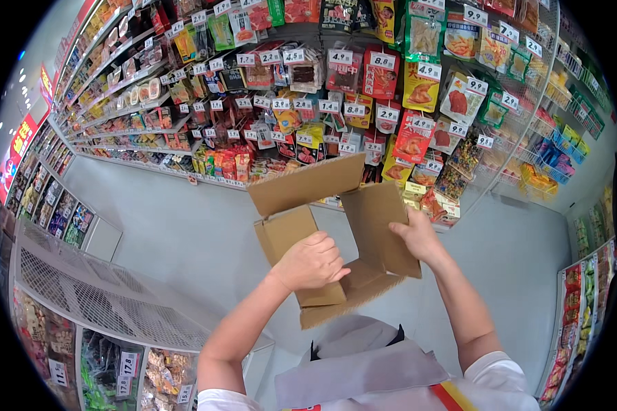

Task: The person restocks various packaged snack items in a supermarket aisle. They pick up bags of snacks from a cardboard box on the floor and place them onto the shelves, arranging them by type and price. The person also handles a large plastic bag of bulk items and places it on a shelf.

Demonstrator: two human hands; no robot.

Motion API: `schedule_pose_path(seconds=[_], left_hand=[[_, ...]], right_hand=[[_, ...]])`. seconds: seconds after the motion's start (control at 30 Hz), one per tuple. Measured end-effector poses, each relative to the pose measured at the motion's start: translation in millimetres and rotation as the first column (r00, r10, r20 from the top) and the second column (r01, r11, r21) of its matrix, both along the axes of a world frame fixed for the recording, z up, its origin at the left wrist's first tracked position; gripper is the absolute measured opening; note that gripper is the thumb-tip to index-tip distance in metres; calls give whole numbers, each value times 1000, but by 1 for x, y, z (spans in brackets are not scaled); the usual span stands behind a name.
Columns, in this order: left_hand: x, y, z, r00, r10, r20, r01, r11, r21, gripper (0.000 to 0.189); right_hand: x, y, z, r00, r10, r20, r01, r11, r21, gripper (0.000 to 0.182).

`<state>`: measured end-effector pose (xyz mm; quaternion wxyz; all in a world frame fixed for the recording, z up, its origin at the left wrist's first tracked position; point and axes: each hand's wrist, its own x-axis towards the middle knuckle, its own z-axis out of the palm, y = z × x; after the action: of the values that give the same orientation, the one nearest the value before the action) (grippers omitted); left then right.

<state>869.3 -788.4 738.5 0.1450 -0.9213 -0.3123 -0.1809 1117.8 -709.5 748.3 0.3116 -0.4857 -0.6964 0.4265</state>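
Observation:
A cardboard box [373, 226] is held in mid-air in front of my body, its flaps spread. The grey floor shows through its middle, so it is open at both ends. My right hand [416, 234] grips the right wall, thumb on the inner face and fingers behind it. My left hand [311, 262] is curled into a fist against the left panel [288, 231], with nothing visible inside it. Another flap [308, 185] stands out at the far side of the box. A ragged cut edge runs along the near side.
Ahead stands a shelf wall hung with packaged snacks [380, 72] and price tags. Mesh-topped bins [97, 277] of wrapped goods are at the lower left. More snack shelves [576, 323] line the right. Grey floor [180, 226] lies between them.

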Motion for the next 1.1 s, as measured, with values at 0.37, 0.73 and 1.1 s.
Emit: schedule_pose_path(seconds=[0.37,0.73,1.1], left_hand=[[-34,15,73,769,272,579,-616,556,557,44],[-63,18,85,677,20,736,-545,685,483,42],[-122,-64,-49,52,776,629,206,608,-767,42]], right_hand=[[-13,-56,53,665,692,282,-744,648,164,58],[1,-24,39,886,184,425,-373,828,419,37],[44,28,68,916,282,286,-362,888,285,64]])
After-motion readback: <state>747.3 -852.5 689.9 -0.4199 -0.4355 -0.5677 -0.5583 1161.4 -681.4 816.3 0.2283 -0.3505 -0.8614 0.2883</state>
